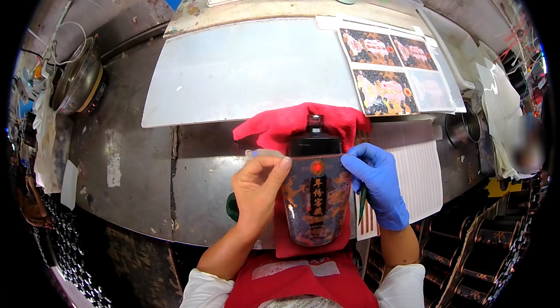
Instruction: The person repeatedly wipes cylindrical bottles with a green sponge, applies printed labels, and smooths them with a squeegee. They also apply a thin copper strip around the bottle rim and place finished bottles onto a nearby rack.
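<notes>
Left hand (255, 190), gloved right hand (378, 182) pinch decal (317, 209) corners over bottle (315, 144), near table (213, 206) front edge. Pale board (251, 69) behind.

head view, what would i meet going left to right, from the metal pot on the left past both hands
Metal pot → bare left hand → dark patterned bottle → blue-gloved right hand → small round metal container.

On the cloth (271, 122), bottle (315, 206) between left hand (256, 188) and right hand (379, 179). Behind both, board (245, 69), with sheets (382, 72) on its right end. Far left on the bench (131, 185), pot (77, 83).
</notes>
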A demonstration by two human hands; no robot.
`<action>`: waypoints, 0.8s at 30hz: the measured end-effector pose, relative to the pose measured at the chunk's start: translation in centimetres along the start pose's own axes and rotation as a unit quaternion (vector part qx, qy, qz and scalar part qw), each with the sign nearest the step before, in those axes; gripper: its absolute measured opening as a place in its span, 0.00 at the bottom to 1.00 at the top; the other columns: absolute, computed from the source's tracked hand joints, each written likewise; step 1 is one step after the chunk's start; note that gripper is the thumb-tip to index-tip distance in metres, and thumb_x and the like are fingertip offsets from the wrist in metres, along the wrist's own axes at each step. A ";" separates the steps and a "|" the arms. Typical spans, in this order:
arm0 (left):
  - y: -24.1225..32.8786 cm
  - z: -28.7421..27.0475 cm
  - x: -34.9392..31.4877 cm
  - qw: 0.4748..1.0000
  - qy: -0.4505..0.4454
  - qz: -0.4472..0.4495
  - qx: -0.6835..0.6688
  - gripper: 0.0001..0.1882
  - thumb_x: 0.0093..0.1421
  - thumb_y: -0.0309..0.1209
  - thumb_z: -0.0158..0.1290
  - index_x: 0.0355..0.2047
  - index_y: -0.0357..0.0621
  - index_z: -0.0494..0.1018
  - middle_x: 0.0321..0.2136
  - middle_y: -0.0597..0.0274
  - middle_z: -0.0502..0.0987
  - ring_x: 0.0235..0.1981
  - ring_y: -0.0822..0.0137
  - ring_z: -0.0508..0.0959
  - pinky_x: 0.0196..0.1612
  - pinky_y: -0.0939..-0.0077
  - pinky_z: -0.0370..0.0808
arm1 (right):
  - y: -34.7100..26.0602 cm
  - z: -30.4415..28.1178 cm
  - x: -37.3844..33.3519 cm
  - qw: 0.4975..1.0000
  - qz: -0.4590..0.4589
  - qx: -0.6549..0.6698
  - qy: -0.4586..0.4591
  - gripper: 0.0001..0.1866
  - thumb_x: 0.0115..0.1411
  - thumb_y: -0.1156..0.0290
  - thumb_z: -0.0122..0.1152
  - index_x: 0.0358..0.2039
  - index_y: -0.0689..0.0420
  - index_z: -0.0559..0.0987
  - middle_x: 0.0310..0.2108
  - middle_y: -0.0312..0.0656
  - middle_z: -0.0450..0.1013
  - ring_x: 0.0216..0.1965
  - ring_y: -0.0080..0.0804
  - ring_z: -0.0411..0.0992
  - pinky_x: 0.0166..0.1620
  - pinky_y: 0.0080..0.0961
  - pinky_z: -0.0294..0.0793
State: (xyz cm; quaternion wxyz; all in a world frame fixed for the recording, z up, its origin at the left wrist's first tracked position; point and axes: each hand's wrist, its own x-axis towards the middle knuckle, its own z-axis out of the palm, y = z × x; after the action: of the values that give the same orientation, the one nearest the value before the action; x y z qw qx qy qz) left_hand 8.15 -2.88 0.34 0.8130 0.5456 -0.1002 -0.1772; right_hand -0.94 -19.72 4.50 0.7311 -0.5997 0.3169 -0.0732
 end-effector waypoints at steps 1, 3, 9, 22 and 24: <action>0.0 0.1 0.1 1.000 0.005 -0.001 -0.001 0.03 0.55 0.23 0.56 0.28 0.35 0.74 0.27 0.65 0.76 0.27 0.79 0.73 0.32 0.85 0.70 | 0.0 0.0 0.1 1.000 -0.003 0.006 0.002 0.07 0.53 0.71 0.63 0.28 0.60 0.76 0.21 0.34 0.72 0.16 0.14 0.65 0.18 0.10 0.62; -0.1 0.1 0.4 1.000 0.009 -0.004 -0.005 0.03 0.56 0.23 0.56 0.28 0.35 0.74 0.26 0.65 0.76 0.27 0.79 0.73 0.32 0.85 0.70 | 0.0 0.0 0.3 1.000 -0.003 0.012 0.006 0.07 0.53 0.71 0.63 0.28 0.60 0.76 0.21 0.34 0.72 0.15 0.14 0.65 0.18 0.10 0.61; 0.0 0.6 1.0 1.000 0.005 -0.006 -0.009 0.03 0.56 0.23 0.55 0.28 0.35 0.74 0.27 0.65 0.75 0.27 0.79 0.73 0.32 0.85 0.70 | 0.2 -0.2 0.8 1.000 -0.002 0.022 0.010 0.06 0.53 0.71 0.63 0.27 0.60 0.76 0.21 0.34 0.72 0.14 0.13 0.64 0.17 0.10 0.61; -0.8 0.4 1.8 0.999 -0.001 0.015 0.031 0.04 0.55 0.24 0.56 0.27 0.35 0.74 0.27 0.65 0.75 0.28 0.79 0.72 0.31 0.85 0.69 | 0.9 0.0 1.4 1.000 -0.004 0.018 0.015 0.06 0.54 0.71 0.62 0.27 0.60 0.76 0.20 0.32 0.71 0.15 0.12 0.64 0.18 0.09 0.61; -0.5 0.6 1.9 1.000 0.000 -0.005 0.031 0.05 0.55 0.25 0.57 0.26 0.36 0.73 0.26 0.66 0.75 0.26 0.80 0.72 0.27 0.86 0.69 | 1.0 0.0 1.4 1.000 -0.007 0.010 0.019 0.06 0.54 0.70 0.62 0.27 0.60 0.76 0.20 0.32 0.71 0.15 0.12 0.64 0.18 0.10 0.61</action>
State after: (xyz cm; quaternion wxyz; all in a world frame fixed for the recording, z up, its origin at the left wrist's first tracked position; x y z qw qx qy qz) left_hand 9.60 -4.31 0.02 0.7948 0.5711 -0.1030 -0.1777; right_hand -0.09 -20.16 3.07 0.7304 -0.5930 0.3258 -0.0934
